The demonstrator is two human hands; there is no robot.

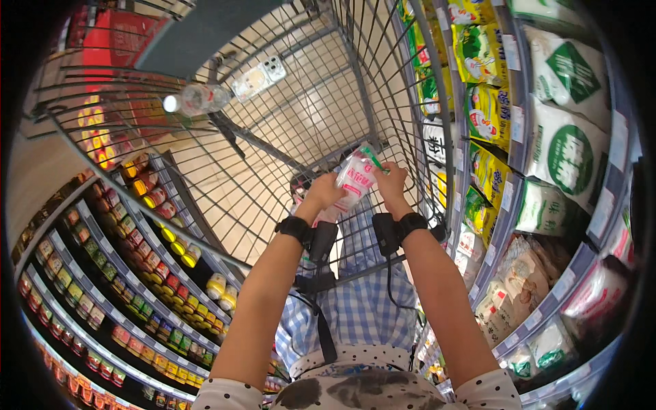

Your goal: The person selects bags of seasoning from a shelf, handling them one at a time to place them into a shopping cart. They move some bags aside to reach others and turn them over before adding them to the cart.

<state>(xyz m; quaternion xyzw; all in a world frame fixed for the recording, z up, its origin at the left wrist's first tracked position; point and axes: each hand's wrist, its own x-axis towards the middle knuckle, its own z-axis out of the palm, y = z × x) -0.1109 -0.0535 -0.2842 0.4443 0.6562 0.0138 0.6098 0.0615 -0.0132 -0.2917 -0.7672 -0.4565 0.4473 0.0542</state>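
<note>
A clear plastic packet with pink print and a green strip (pixel 356 177) is held between my two hands over the near end of a wire shopping cart (pixel 287 148). My left hand (pixel 326 190) grips its left edge. At its upper right, by the green strip, my right hand (pixel 391 183) pinches the other side. The packet lies tilted, its top leaning to the right. Farther off in the cart, a clear plastic bottle with a white cap (pixel 200 100) lies on its side, and a phone in a patterned case (pixel 258 78) rests beside it.
Shelves of jars (pixel 154 266) run along the left. On the right, shelves hold yellow seasoning bags (pixel 484 115) and large white bags with green print (pixel 566 148). A red display (pixel 118 46) stands at the far left. Black straps with cables (pixel 323 246) hang near my wrists.
</note>
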